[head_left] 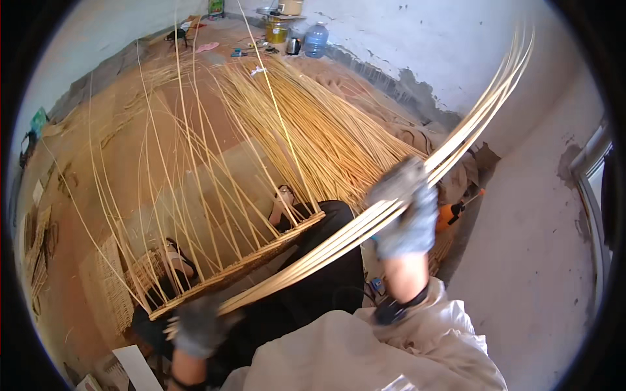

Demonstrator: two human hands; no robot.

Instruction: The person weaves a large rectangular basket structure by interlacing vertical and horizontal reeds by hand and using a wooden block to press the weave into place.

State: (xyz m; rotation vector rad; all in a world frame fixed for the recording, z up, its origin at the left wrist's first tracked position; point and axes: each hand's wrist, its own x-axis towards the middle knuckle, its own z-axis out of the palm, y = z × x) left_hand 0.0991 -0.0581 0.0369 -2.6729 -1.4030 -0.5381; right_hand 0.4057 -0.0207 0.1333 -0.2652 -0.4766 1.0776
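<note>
A bundle of long pale willow rods (313, 256) slants across my lap, its thin tips fanning toward the upper right. My right hand (405, 205), in a grey work glove, is closed round the middle of the bundle. Around the thick ends at the lower left closes my gloved left hand (201, 326), somewhat blurred. Just beyond the bundle lies a woven wicker frame (244, 262) with a straight bound edge. Tall upright rods (186, 140) rise from that edge, spaced apart and leaning at different angles.
A big pile of loose rods (319, 130) covers the floor ahead. Woven panels (107, 277) lie at the left. Against the far wall stand a blue water jug (317, 40), a kettle (293, 46) and a yellow bucket (276, 30). An orange bottle (448, 215) is beside the right wall.
</note>
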